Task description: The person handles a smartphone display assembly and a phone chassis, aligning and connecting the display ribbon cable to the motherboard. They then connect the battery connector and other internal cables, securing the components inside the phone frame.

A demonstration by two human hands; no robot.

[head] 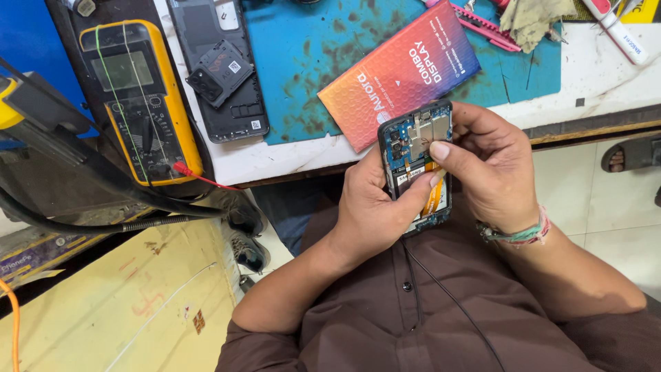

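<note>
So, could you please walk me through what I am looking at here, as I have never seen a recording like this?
This is a single picture from a camera worn on a person's head, looking down at their own two bare hands; there is no machine. The left hand cradles an opened black smartphone with its back removed, circuit parts showing. The right hand grips its other side, thumb pressing on the inside. On the white workbench lie a worn teal work mat, a flat orange-to-purple cardboard box, a black plastic phone back cover and a yellow handheld multimeter. The person wears a brown shirt.
</note>
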